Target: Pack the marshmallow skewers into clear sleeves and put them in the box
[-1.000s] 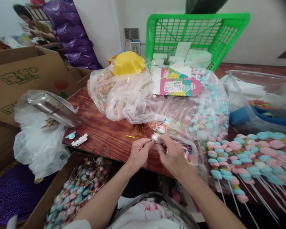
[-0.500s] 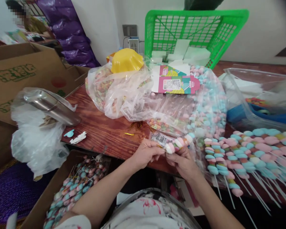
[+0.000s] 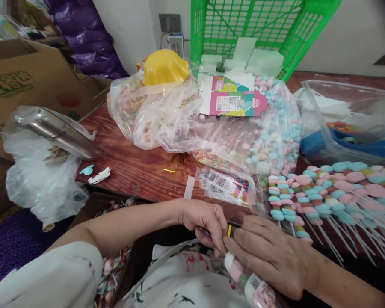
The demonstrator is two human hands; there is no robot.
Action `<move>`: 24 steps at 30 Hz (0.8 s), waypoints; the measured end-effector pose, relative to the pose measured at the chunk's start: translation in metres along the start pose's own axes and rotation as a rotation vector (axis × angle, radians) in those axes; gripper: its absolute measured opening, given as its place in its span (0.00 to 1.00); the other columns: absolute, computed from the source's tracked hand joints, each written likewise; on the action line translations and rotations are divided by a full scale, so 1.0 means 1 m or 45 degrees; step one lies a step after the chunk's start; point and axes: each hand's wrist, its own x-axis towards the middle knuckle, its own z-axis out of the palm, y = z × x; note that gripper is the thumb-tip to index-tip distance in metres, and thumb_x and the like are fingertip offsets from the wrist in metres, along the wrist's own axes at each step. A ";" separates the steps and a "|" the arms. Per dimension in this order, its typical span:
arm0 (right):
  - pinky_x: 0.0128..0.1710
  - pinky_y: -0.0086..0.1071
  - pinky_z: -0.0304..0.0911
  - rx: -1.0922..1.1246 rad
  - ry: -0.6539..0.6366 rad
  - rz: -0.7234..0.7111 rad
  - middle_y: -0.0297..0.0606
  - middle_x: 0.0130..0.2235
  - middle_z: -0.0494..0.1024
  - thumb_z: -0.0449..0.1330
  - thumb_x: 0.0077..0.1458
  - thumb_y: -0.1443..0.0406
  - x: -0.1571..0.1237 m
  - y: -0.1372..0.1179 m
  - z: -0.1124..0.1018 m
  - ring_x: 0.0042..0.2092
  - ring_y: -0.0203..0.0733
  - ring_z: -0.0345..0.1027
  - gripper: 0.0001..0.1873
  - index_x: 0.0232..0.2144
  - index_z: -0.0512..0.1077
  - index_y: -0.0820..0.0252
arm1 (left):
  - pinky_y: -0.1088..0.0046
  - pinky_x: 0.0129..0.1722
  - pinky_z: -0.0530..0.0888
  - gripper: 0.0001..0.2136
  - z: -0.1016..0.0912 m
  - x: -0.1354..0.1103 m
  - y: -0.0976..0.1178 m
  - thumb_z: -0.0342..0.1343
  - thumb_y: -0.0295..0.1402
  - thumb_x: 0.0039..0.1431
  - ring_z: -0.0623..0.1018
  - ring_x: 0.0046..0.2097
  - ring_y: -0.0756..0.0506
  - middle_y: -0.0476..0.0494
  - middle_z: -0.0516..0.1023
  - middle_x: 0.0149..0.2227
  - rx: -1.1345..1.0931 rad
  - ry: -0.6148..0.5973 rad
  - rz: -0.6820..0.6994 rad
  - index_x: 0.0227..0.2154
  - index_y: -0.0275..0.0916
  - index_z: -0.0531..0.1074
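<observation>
Low over my lap, a marshmallow skewer [image 3: 240, 273] in a clear printed bag points down and to the right, its lower end cut off by the frame. My left hand [image 3: 208, 224] pinches at the bag's upper end. My right hand [image 3: 272, 252] closes over the same end from the other side, fingers curled. Between the two sets of fingertips a short yellow twist tie [image 3: 229, 231] sticks up. Exactly what each fingertip grips is partly hidden. Just beyond my hands, flat printed clear bags [image 3: 224, 186] lie on the table edge.
To the right lie several marshmallow skewers [image 3: 327, 192] on white sticks. Behind stand plastic bags of candy [image 3: 167, 124], a yellow bowl [image 3: 165, 68] and a green basket [image 3: 263, 25]. On the left are a steel flask [image 3: 60, 132] and a cardboard box [image 3: 28, 90]. Another loose yellow tie [image 3: 168, 170] lies on the wood.
Both hands have come down and towards my body with the skewer. It now sits in a printed bag and points downward. The flat bags on the table are uncovered. The view has tilted slightly down.
</observation>
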 end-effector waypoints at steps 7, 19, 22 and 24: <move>0.30 0.37 0.64 -0.056 -0.077 -0.021 0.39 0.27 0.74 0.47 0.61 0.70 0.008 0.002 0.004 0.29 0.39 0.65 0.15 0.33 0.73 0.60 | 0.78 0.11 0.47 0.21 -0.006 0.007 0.013 0.69 0.52 0.29 0.56 0.13 0.54 0.44 0.71 0.14 0.234 -0.132 -0.163 0.13 0.38 0.75; 0.25 0.33 0.46 -0.538 0.059 0.344 0.35 0.25 0.65 0.45 0.56 0.74 0.009 0.057 -0.025 0.25 0.38 0.55 0.11 0.27 0.64 0.60 | 0.71 0.26 0.65 0.10 0.042 -0.015 0.064 0.47 0.24 0.57 0.68 0.27 0.47 0.43 0.71 0.25 2.559 0.743 0.825 0.23 0.35 0.71; 0.26 0.31 0.49 -0.276 0.307 0.621 0.34 0.25 0.66 0.45 0.56 0.74 0.013 0.058 -0.027 0.26 0.36 0.57 0.10 0.29 0.64 0.61 | 0.71 0.28 0.68 0.08 0.021 0.004 0.047 0.52 0.31 0.57 0.71 0.32 0.46 0.41 0.74 0.32 2.271 0.876 0.711 0.35 0.34 0.73; 0.27 0.30 0.51 0.059 0.374 0.801 0.32 0.24 0.66 0.47 0.57 0.72 0.013 0.053 -0.017 0.26 0.35 0.58 0.09 0.28 0.64 0.60 | 0.71 0.32 0.70 0.13 -0.001 0.013 0.049 0.50 0.32 0.60 0.73 0.33 0.47 0.43 0.75 0.33 1.777 0.964 0.793 0.45 0.34 0.72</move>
